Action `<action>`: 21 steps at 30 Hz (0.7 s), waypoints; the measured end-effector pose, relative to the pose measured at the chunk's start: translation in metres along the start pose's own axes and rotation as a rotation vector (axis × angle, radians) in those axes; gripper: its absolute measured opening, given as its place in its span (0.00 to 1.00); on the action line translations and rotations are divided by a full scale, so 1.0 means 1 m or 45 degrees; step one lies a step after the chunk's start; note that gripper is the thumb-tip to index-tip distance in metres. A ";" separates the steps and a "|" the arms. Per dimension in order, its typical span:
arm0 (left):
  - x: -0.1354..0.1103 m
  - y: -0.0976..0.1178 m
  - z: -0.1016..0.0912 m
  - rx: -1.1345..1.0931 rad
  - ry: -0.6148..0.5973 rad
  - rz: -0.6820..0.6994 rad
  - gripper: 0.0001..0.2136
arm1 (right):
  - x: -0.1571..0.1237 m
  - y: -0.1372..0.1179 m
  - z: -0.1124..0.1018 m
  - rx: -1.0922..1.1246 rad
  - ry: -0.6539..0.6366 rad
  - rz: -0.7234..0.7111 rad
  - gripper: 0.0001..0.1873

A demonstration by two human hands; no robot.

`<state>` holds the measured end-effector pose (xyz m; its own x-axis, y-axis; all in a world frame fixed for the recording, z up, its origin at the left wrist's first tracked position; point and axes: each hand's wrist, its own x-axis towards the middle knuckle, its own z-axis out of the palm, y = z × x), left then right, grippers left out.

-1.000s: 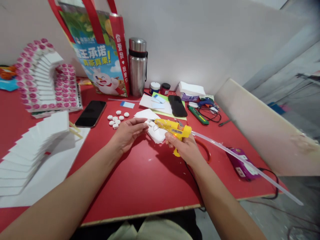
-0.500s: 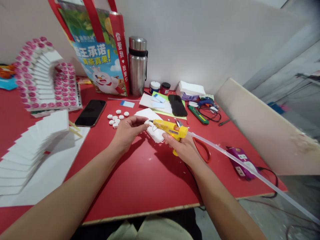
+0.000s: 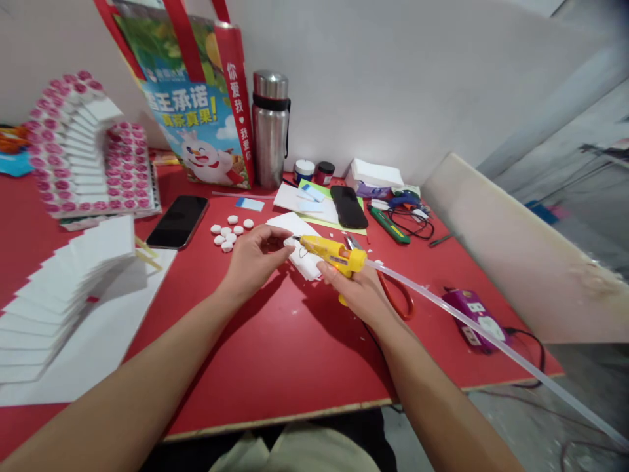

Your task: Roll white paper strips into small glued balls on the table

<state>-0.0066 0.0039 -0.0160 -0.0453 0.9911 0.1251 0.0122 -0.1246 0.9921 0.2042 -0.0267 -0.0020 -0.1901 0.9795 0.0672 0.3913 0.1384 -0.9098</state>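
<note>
A yellow hot glue gun (image 3: 327, 249) is gripped in my right hand (image 3: 361, 288), its nozzle pointing left and a long clear glue stick (image 3: 442, 301) trailing from its back. My left hand (image 3: 258, 252) is closed in a pinch right at the nozzle tip; what its fingers hold is mostly hidden and too small to name. Beneath the nozzle lie white paper pieces (image 3: 307, 265). Left of my left hand sits a cluster of several small white round pieces (image 3: 227, 233). Red-handled pliers or scissors (image 3: 405, 305) lie partly behind my right hand.
A layered white card structure (image 3: 73, 282) stands at left, near a black phone (image 3: 177, 223) and a pink-dotted arch model (image 3: 54, 157). Behind are a shopping bag (image 3: 196, 118) and steel flask (image 3: 271, 131). At right are a second phone (image 3: 348, 207), green tool (image 3: 390, 226) and purple power strip (image 3: 474, 321).
Both hands stay almost in place. The glue gun and its trailing stick have shifted very slightly left and down at the rear.
</note>
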 end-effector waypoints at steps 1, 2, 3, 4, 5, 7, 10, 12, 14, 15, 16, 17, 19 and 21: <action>0.000 0.000 0.000 -0.023 0.001 -0.020 0.15 | 0.000 0.000 0.000 -0.005 0.001 -0.005 0.21; 0.000 0.000 0.000 -0.058 0.003 -0.047 0.15 | 0.000 -0.001 0.000 -0.011 0.005 -0.007 0.20; 0.000 0.001 0.001 -0.101 0.005 -0.077 0.16 | 0.000 -0.001 -0.001 -0.016 0.008 -0.010 0.19; 0.000 0.001 0.001 -0.147 0.007 -0.109 0.17 | 0.000 -0.001 -0.001 -0.018 0.010 -0.014 0.18; 0.000 0.002 0.002 -0.191 0.008 -0.137 0.18 | 0.000 0.000 -0.001 -0.018 0.013 -0.019 0.17; 0.000 0.003 0.002 -0.259 0.005 -0.182 0.19 | 0.000 0.000 -0.002 -0.023 0.021 -0.033 0.15; -0.001 0.005 0.003 -0.316 0.016 -0.227 0.20 | 0.000 0.000 -0.003 -0.042 0.038 -0.051 0.15; -0.001 0.005 0.002 -0.335 0.026 -0.244 0.20 | 0.000 0.000 -0.004 -0.055 0.057 -0.051 0.16; 0.000 0.004 0.002 -0.356 0.026 -0.254 0.20 | 0.000 0.000 -0.005 -0.063 0.074 -0.036 0.18; 0.000 0.003 0.002 -0.372 0.022 -0.260 0.20 | 0.000 -0.001 -0.005 -0.063 0.080 -0.027 0.18; 0.000 0.003 0.002 -0.393 0.018 -0.269 0.19 | 0.001 0.000 -0.005 -0.059 0.085 -0.019 0.19; 0.001 0.002 0.002 -0.422 0.020 -0.284 0.19 | 0.001 0.000 -0.006 -0.051 0.091 -0.012 0.19; 0.002 0.001 0.002 -0.502 0.043 -0.327 0.17 | 0.003 0.001 -0.007 -0.013 0.130 0.009 0.20; 0.003 0.002 0.002 -0.597 0.073 -0.376 0.16 | 0.006 0.003 -0.009 0.064 0.186 0.052 0.22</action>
<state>-0.0047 0.0072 -0.0139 -0.0341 0.9846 -0.1716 -0.4547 0.1376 0.8800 0.2120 -0.0194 -0.0007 -0.0408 0.9955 0.0851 0.3498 0.0940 -0.9321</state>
